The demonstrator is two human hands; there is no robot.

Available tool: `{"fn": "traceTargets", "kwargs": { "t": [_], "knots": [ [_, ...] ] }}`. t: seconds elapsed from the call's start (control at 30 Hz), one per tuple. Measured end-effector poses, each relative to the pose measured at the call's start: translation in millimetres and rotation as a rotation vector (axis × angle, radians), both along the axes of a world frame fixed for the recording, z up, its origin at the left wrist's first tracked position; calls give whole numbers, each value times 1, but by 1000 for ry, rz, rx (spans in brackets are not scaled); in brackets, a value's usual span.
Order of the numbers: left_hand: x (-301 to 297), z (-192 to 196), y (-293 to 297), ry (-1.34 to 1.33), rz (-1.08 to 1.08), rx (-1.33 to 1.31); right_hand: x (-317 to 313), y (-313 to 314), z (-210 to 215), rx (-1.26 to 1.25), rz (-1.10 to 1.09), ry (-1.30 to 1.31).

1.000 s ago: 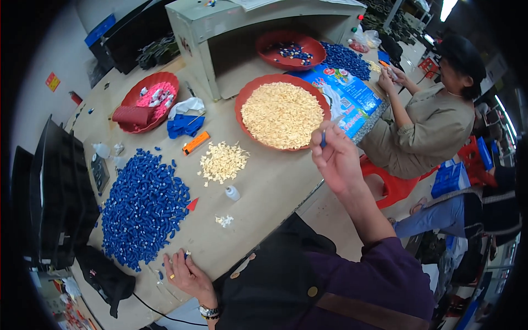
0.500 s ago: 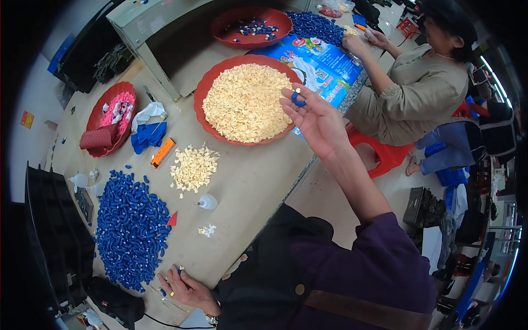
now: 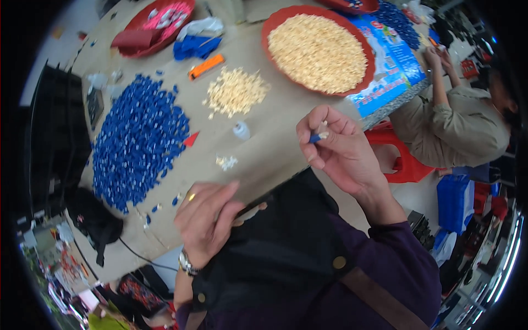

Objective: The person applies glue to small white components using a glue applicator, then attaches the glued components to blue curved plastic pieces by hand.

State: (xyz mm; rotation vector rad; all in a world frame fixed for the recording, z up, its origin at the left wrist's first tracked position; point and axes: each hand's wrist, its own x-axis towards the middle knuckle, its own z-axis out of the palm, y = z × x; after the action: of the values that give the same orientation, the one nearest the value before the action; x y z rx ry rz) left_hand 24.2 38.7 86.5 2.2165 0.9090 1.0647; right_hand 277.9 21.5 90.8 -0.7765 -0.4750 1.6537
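Lowered, right hand (image 3: 338,151) pinches blue-cream part (image 3: 318,136); left hand (image 3: 206,220) loosely curled by blue pile (image 3: 137,143).

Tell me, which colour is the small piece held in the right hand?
Blue, with a cream tip; the small piece shows in the head view, pinched by the right hand.

Dark purple sleeves and a black front

The person wore a dark purple top with long sleeves, and a black garment lay over the chest with round buttons down its front. A brown strap crossed the right sleeve. The left hand (image 3: 206,223) carried a gold ring on one finger and a metal wristwatch at the wrist. The right hand (image 3: 338,151) was bare, with no ring visible.
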Motion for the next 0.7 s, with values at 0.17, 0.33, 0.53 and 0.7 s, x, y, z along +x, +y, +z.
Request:
{"fn": "traceTargets", "kwargs": {
  "t": [0.17,0.33,0.53,0.7],
  "knots": [
    [17,-20,-4,-266,60,-436,-53,-9,-15,-83,200,27],
    [13,-29,-22,-581,53,-737,-75,-10,-30,-110,249,-68],
    [-2,-52,-36,-506,153,-610,-91,-13,-33,-101,245,-206],
    [-2,-44,-40,-441,239,-745,-83,-15,-36,-57,259,-318]
  ]
}}
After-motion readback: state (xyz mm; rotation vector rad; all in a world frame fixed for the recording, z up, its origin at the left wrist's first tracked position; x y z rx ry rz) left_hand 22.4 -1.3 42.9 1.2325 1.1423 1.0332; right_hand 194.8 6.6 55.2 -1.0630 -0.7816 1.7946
